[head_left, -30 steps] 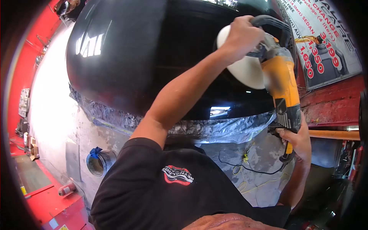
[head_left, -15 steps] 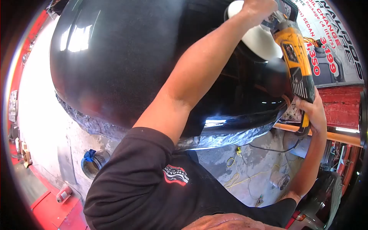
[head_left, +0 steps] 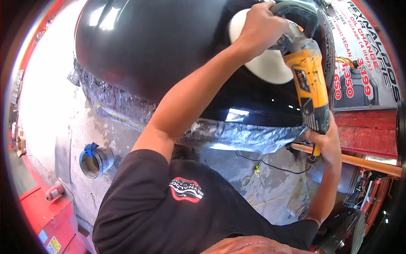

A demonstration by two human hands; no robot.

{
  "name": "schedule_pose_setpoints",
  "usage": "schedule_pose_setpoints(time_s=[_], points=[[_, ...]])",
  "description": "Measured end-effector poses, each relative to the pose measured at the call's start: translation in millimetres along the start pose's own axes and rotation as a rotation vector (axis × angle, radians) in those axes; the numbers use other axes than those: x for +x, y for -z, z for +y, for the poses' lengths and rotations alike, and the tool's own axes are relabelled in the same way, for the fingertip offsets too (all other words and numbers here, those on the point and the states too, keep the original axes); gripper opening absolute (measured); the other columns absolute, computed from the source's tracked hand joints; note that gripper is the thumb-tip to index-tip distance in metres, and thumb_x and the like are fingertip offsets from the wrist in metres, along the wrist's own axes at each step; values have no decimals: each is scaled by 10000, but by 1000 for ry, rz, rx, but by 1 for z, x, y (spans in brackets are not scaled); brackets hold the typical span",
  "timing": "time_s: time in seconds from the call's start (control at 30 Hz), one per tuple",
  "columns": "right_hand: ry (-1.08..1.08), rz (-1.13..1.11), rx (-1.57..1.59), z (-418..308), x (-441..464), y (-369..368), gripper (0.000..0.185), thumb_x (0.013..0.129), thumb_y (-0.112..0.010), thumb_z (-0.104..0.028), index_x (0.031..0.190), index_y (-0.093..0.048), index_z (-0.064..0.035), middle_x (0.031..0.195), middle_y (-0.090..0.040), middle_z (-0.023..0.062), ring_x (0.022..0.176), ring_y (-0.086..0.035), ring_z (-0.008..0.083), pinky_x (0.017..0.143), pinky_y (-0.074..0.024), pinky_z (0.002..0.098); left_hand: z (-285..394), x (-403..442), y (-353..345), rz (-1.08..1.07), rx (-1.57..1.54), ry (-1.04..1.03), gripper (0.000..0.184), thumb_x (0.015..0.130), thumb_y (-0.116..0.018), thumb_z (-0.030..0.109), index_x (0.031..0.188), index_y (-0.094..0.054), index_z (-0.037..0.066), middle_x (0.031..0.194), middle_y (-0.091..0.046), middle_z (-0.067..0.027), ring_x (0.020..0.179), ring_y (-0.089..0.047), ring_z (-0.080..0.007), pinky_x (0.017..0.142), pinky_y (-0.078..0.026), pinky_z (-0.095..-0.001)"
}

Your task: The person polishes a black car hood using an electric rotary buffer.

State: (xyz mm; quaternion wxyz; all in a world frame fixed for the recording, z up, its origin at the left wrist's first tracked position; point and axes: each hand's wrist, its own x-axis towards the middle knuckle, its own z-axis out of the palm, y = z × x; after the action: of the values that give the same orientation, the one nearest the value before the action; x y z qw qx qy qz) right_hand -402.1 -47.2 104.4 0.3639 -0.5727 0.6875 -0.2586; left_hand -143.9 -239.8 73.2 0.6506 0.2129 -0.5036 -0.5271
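My left hand is closed on the front loop handle of a yellow and black power polisher, at the upper right of the view. My right hand wraps round its rear grip. A round white polishing pad at the tool's head lies against a glossy black car body panel; my left hand and forearm cover part of the pad. Crinkled plastic sheeting runs along the panel's lower edge.
A black power cord trails from the tool. A yellow cord lies on the worn floor. At left stand a bucket with blue tape and a red cabinet. An orange bar and a printed banner are at right.
The polisher and both hands have shifted left across the panel. My view has turned too, so more of the plastic sheeting and banner shows. Both hands keep their hold.
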Motion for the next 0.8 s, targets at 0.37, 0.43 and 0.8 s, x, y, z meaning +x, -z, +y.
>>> schedule_pose_setpoints(time_s=[0.37, 0.43, 0.8], points=[[-4, 19, 34, 102, -178, -52, 843, 709, -822, -2, 1450, -420, 6, 1225, -664, 100, 1144, -634, 177, 1019, -478, 338, 25, -211, -19, 88, 184, 166, 114, 782, -624, 31, 882, -658, -13, 748, -638, -49, 680, -578, -108, 625, -477, -286], [29, 59, -15, 104, -194, -61, 882, 707, -827, -13, 1479, -400, 7, 1232, -668, 106, 1152, -638, 188, 1024, -480, 343, 33, -227, -20, 94, 146, 227, 110, 788, -619, 9, 889, -658, -9, 756, -639, -42, 668, -575, -102, 620, -478, -277], [49, 6, -30, 67, -182, -60, 910, 706, -834, -37, 1491, -376, 9, 1218, -683, 156, 1131, -661, 203, 1017, -493, 344, 52, -215, -1, 167, 57, 215, 140, 763, -622, -55, 858, -576, 38, 616, -496, -1, 443, -416, -60, 416, -308, -240]])
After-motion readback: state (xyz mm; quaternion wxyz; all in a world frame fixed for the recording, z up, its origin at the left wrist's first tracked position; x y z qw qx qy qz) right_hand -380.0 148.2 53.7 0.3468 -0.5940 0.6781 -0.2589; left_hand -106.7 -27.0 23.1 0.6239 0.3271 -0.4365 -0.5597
